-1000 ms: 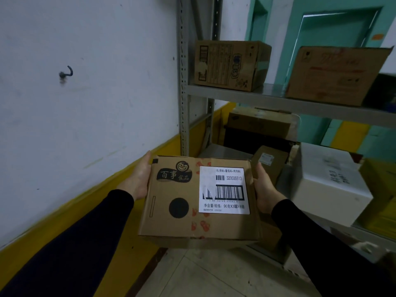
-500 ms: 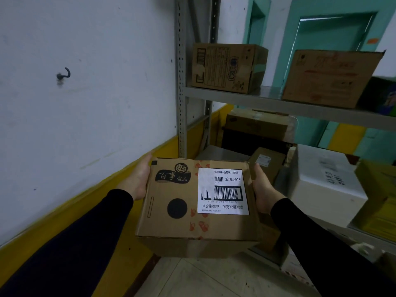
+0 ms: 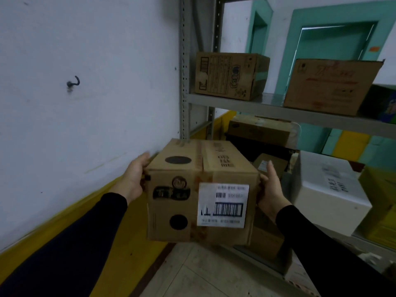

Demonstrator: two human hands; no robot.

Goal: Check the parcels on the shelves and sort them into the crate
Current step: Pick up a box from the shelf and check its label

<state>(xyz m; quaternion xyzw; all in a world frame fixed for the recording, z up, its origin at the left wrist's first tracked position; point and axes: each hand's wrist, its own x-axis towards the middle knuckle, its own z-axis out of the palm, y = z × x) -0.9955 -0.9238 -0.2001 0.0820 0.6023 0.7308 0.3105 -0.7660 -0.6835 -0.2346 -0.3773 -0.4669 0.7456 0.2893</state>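
Observation:
I hold a brown cardboard parcel (image 3: 201, 196) in front of me, between both hands. Its near face carries a white barcode label and black round marks; its taped top now shows too. My left hand (image 3: 135, 179) grips the parcel's left side and my right hand (image 3: 270, 189) presses its right side. Behind it stands a grey metal shelf unit (image 3: 267, 109) with more parcels: two brown boxes (image 3: 231, 76) (image 3: 330, 86) on the upper shelf and a white box (image 3: 327, 191) on the lower one. No crate is in view.
A white wall with a yellow base band (image 3: 85, 213) runs close on the left, with a metal hook (image 3: 74, 82) in it. Further boxes (image 3: 259, 133) fill the lower shelf. Tiled floor (image 3: 203, 275) lies below the parcel. A teal door frame (image 3: 334, 39) stands behind the shelves.
The parcel has tipped so its labelled face now points toward me and its top came into view. Both hands kept their grip on its sides.

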